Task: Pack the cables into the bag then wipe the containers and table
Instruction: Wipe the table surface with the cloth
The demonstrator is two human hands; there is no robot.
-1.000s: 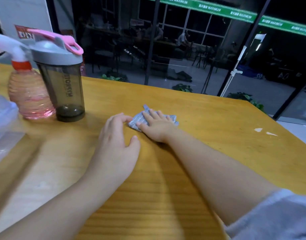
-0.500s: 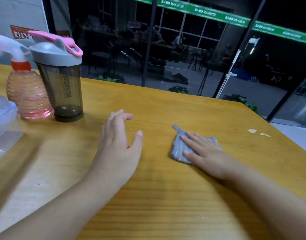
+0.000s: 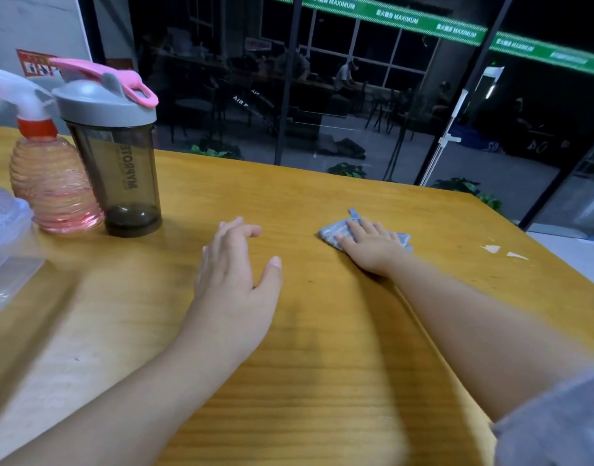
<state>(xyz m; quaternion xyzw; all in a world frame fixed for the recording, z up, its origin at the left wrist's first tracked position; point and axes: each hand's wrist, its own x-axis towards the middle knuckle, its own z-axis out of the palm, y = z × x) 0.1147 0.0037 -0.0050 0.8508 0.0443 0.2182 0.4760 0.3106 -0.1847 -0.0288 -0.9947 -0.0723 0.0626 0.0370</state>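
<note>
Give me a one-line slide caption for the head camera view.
Right hand presses a folded cloth flat on the wooden table, left hand resting beside it.

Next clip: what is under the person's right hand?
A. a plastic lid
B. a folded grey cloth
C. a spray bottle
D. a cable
B: the right hand lies with straight fingers on the grey cloth, pressing it flat on the table.
</note>
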